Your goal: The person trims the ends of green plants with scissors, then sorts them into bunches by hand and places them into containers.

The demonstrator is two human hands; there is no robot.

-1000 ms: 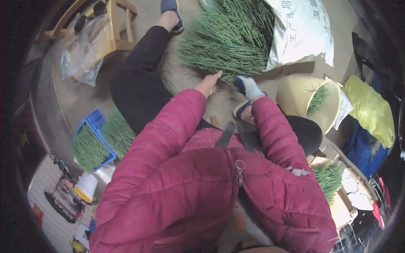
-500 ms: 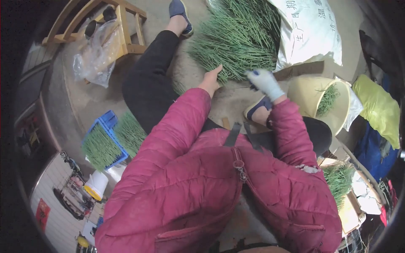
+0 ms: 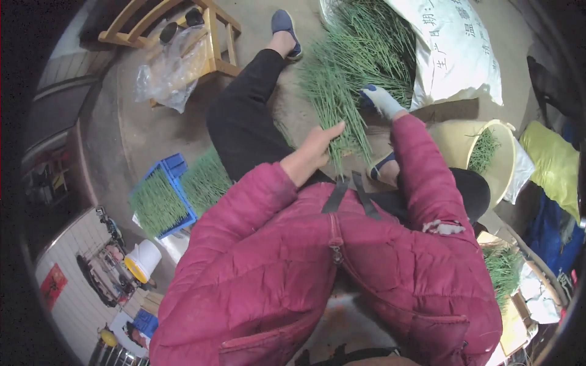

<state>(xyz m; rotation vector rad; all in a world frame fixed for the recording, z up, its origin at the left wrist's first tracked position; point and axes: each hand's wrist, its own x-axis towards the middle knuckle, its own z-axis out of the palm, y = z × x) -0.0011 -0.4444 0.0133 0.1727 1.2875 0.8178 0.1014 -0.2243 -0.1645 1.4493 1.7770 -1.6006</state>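
My bare left hand is closed round the lower ends of a bunch of long, thin green stalks, with the thumb across the top. The bunch slants away from me towards a large heap of the same stalks on the floor. My right hand, in a white glove with blue fingers, is at the near right edge of the heap, beside the bunch. Its fingers are curled in against the stalks and partly hidden.
A white printed sack lies beside the heap. To the right are a tipped cream bucket with stalks inside and a yellow-green bag. On the left stand a wooden chair holding a plastic bag and a blue crate of stalks.
My left hand has drawn back towards me with a bunch of stalks, out from the heap's near edge. My right hand has shifted slightly away from me along the heap. The view has shifted slightly.
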